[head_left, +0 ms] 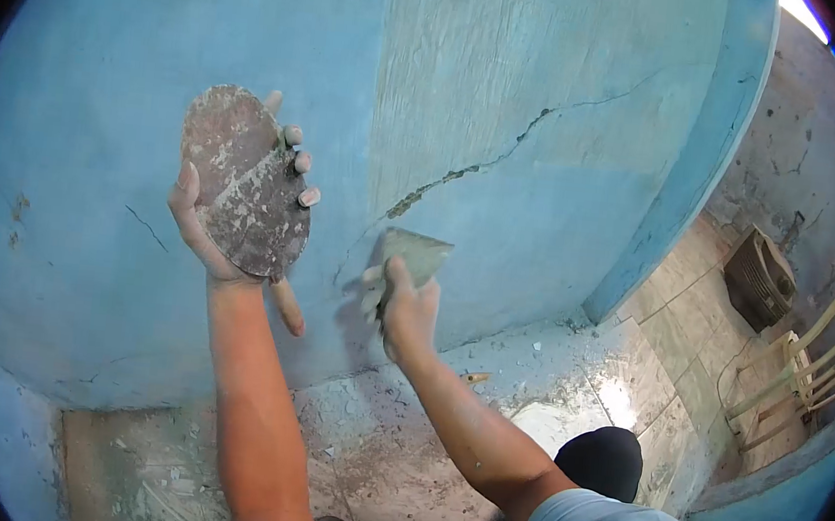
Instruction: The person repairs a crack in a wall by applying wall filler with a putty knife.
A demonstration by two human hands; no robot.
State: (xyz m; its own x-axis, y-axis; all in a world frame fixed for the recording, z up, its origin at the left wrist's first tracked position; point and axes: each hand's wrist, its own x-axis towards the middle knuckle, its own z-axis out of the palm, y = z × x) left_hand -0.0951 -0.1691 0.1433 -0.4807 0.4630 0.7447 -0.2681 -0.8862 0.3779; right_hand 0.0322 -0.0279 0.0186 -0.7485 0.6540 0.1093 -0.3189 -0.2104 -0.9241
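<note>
My left hand (pixel 202 220) holds up a flat oval plate (pixel 244 179), dark and crusted with pale residue, its fingers curled over the right edge; a short wooden piece (pixel 287 306) sticks out beneath it. Lower and to the right, my right hand (pixel 407 305) grips a greyish flat scraper (pixel 418 253), its wide edge up near the blue wall (pixel 528 261). Above the scraper, a dark jagged crack (pixel 461 174) climbs the wall to the upper right, through a paler rough patch (pixel 456 73).
Rubble and dust lie on the tiled floor (pixel 396 485) along the wall's foot. A pale round surface (pixel 562 425) is beside my dark-covered knee (pixel 604 459). At right are a wall edge (pixel 686 186), a dark ridged box (pixel 760 278) and a pale plastic chair (pixel 794 372).
</note>
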